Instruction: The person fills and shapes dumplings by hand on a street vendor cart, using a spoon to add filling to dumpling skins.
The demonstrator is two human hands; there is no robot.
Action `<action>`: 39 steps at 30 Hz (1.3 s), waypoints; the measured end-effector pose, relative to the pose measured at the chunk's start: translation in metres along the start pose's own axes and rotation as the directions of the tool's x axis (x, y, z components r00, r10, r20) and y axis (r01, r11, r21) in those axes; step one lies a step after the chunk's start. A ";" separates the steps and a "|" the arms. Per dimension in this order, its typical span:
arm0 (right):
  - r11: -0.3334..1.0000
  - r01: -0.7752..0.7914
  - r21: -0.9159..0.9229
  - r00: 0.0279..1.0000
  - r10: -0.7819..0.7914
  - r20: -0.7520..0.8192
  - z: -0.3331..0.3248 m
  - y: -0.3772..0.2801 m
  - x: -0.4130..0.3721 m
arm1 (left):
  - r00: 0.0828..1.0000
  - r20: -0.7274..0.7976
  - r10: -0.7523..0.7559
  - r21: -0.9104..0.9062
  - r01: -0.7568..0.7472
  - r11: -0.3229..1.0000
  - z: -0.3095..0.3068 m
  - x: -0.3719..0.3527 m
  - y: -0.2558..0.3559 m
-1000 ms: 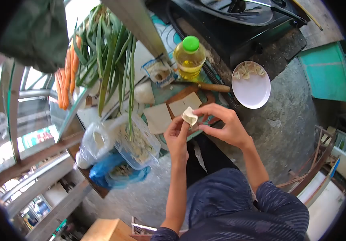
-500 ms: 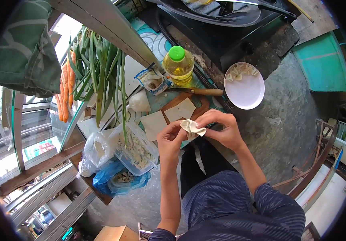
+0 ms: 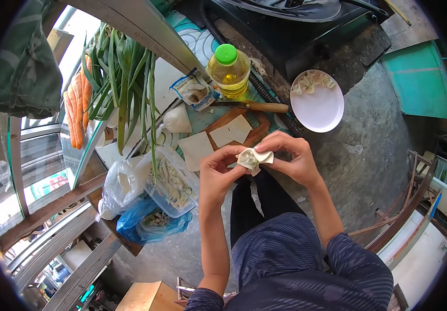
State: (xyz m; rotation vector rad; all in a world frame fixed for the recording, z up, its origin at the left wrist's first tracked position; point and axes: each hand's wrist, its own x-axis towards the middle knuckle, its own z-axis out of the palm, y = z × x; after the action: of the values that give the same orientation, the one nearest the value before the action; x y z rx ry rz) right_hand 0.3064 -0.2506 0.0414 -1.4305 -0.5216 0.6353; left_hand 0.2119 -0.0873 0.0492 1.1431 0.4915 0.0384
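Note:
Between my two hands is a small dumpling [image 3: 254, 159], its pale wrapper gathered into ruffled folds. My left hand [image 3: 222, 168] pinches its left side, fingers closed. Thumb and fingers of my right hand [image 3: 289, 158] pinch the opposite edge. Just beyond my hands, square wrappers [image 3: 196, 150] lie by a wooden board [image 3: 262, 127]. A clear plastic container [image 3: 174, 189] of pale, shredded filling stands left of my left hand. Several folded dumplings [image 3: 314, 82] sit along the far rim of a white plate [image 3: 318, 111], beyond my right hand.
A green-capped oil bottle [image 3: 228, 72], a seasoning packet [image 3: 195, 90] and a wooden-handled knife [image 3: 265, 107] lie farther back. Spring onions [image 3: 122, 83] and carrots [image 3: 79, 109] hang at left. Plastic bags [image 3: 153, 223] flank the container; a black stove [image 3: 306, 46] stands behind.
My fingers have shifted on the dumpling, and its wrapper now shows a more open, ruffled top facing me. Both hands still hold it. The camera view has moved slightly.

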 end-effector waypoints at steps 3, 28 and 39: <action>0.985 0.128 -0.111 0.992 -0.128 0.009 -0.002 0.000 0.001 | 0.999 0.006 -0.053 -0.028 0.053 0.998 0.002 -0.002 0.003; 0.901 0.268 -0.342 0.930 -0.334 -0.153 0.003 -0.017 -0.006 | 0.934 -0.081 0.347 -0.013 -0.350 0.937 0.014 -0.005 -0.041; 0.947 0.125 -0.297 0.942 -0.207 -0.263 -0.014 -0.014 -0.013 | 0.902 -0.078 0.426 0.173 -0.408 0.896 0.031 0.014 -0.049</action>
State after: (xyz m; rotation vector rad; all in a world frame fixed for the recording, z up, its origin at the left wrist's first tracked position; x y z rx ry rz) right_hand 0.3081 -0.2700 0.0549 -1.6887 -0.5043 0.2106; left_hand 0.2256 -0.1308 0.0111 1.3877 0.3445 0.4502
